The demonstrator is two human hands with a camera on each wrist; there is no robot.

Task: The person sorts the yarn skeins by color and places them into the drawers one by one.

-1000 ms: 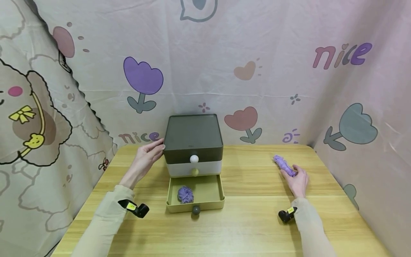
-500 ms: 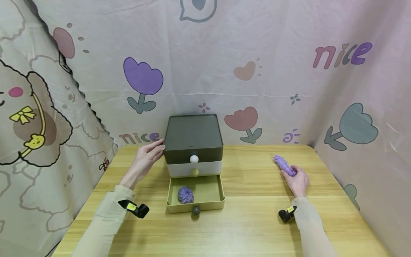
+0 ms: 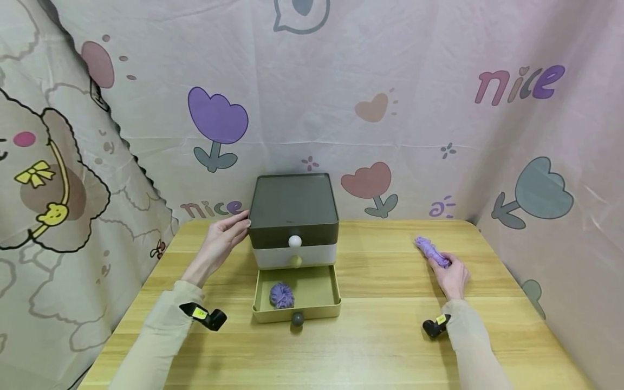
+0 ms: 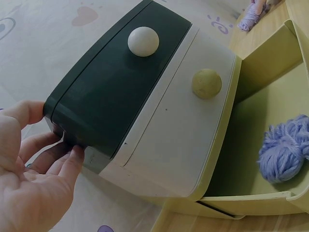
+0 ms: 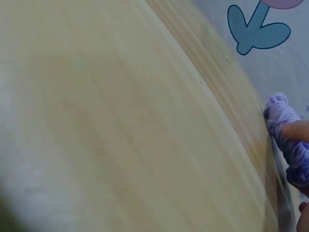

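A small three-tier drawer box (image 3: 294, 203) stands at the table's back, dark on top, white in the middle and olive below. Its bottom drawer (image 3: 319, 311) is pulled out, and a purple yarn bundle (image 3: 281, 296) lies in the drawer's left part. The left hand (image 3: 219, 244) touches the upper left side of the box, its fingertips near the front corner (image 4: 54, 112). Off to the right, the right hand (image 3: 452, 276) pinches the near end of a long purple yarn skein (image 3: 430, 250) between thumb and fingers. Much of that hand lies outside the right wrist view.
Three round knobs mark the drawer fronts: a white knob (image 3: 294, 241), an olive knob (image 3: 295, 261) and a dark knob (image 3: 297, 319). A patterned cloth (image 3: 414, 70) hangs behind the wooden table (image 3: 380, 341) and at its sides.
The right hand shifts very slightly, with the skein still in its grip. The left hand, the box and its pulled-out drawer keep their places.
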